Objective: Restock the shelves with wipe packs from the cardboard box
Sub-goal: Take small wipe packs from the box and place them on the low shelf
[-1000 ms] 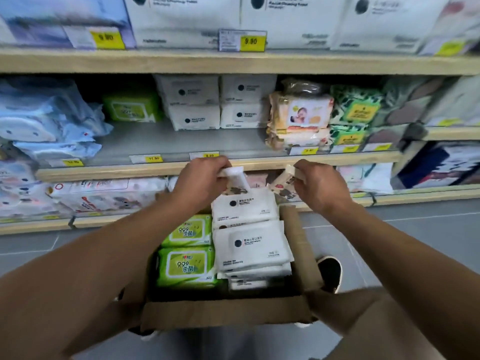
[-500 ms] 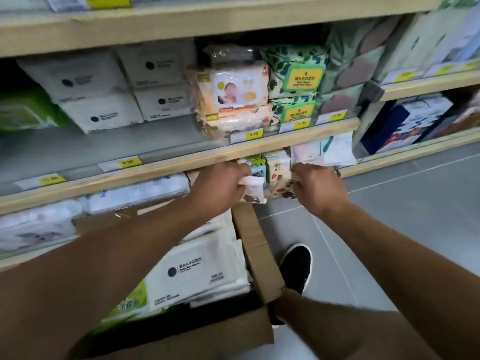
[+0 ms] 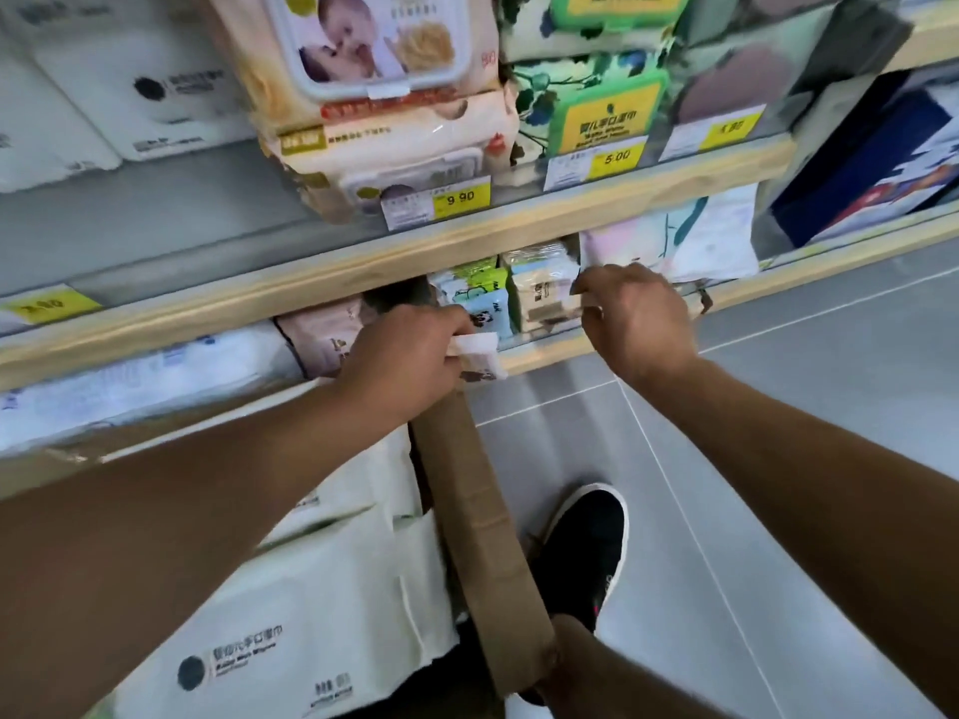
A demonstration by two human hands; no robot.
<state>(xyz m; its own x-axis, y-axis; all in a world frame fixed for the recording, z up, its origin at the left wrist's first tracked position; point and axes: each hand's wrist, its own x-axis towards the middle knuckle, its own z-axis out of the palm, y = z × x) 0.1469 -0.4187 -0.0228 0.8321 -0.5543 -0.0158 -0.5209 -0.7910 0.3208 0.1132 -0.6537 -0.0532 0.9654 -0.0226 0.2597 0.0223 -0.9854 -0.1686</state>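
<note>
Right hand (image 3: 635,316) now shelf-deep — box flap (image 3: 482,505) below

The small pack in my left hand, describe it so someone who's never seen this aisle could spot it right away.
Find the lower wooden shelf edge that runs under the yellow 9.90 price tag. At its front edge, above the cardboard box, the left hand pinches a small wipe pack. Unlike the upright green, blue and beige packs behind it, it is white with a small dark cartoon print and is off the shelf.
</note>
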